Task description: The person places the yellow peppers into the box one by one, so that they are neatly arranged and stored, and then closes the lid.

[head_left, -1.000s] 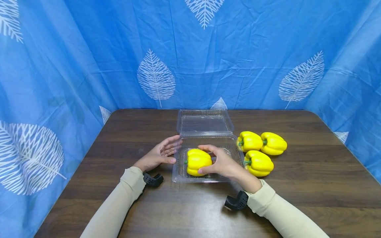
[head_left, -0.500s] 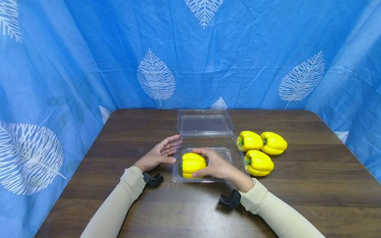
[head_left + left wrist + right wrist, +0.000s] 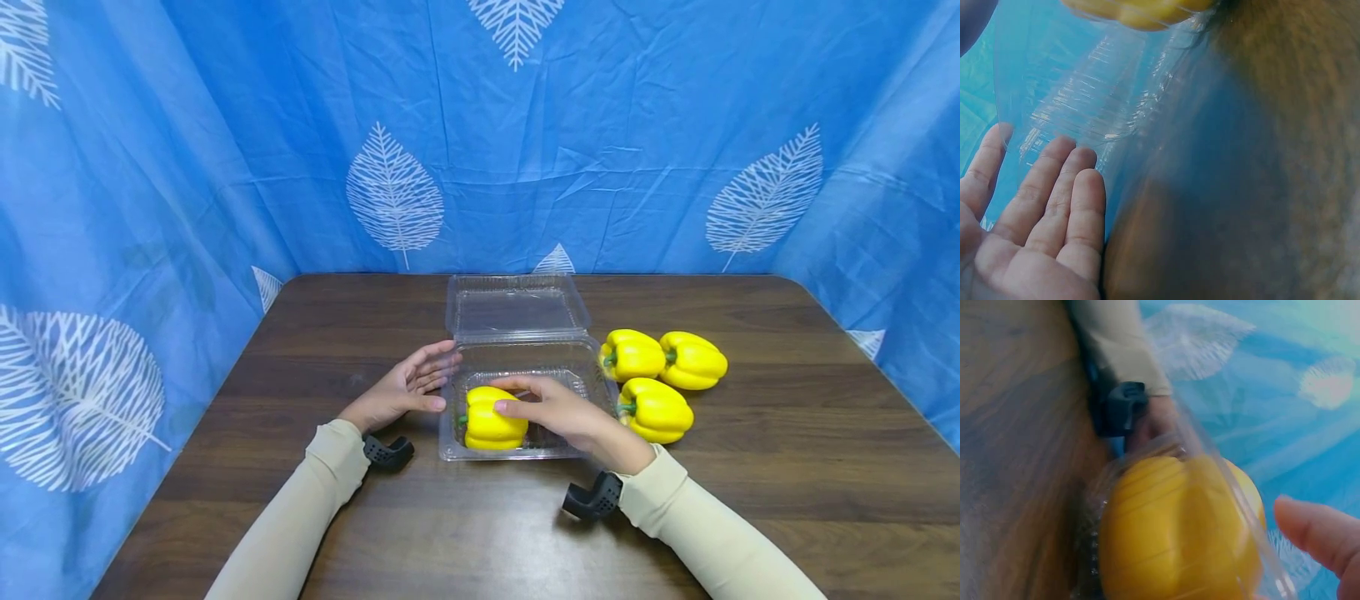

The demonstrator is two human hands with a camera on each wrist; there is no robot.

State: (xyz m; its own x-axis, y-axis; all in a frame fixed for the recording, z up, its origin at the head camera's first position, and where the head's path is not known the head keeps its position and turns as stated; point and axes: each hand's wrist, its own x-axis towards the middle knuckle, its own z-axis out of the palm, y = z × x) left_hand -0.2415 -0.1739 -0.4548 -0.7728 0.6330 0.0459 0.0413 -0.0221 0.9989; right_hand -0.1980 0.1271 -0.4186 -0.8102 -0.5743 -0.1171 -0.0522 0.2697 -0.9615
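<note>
A yellow bell pepper [image 3: 496, 421] lies in the front left part of a clear plastic clamshell box [image 3: 558, 452], its green stem to the left. Over the pepper's right side is my right hand [image 3: 558, 410], thumb above it and fingers behind. In the right wrist view the thumb [image 3: 1316, 531] is extended and stands apart from the pepper [image 3: 1172, 537], seen through the box wall. My left hand [image 3: 397, 392] is at the box's left side with fingers extended; in the left wrist view its fingertips [image 3: 1088, 181] are at the clear wall, contact uncertain.
The box's lid [image 3: 517, 310] lies folded back toward the curtain. Close to the box's right side are three more yellow bell peppers, one at the front [image 3: 657, 411], one behind [image 3: 632, 355] and one farther right [image 3: 693, 361]. A blue curtain [image 3: 630, 125] surrounds the brown table [image 3: 787, 467].
The pepper went left and toward the front of the box in my right hand, then the thumb came up off its front. My left hand has stayed at the box's left side.
</note>
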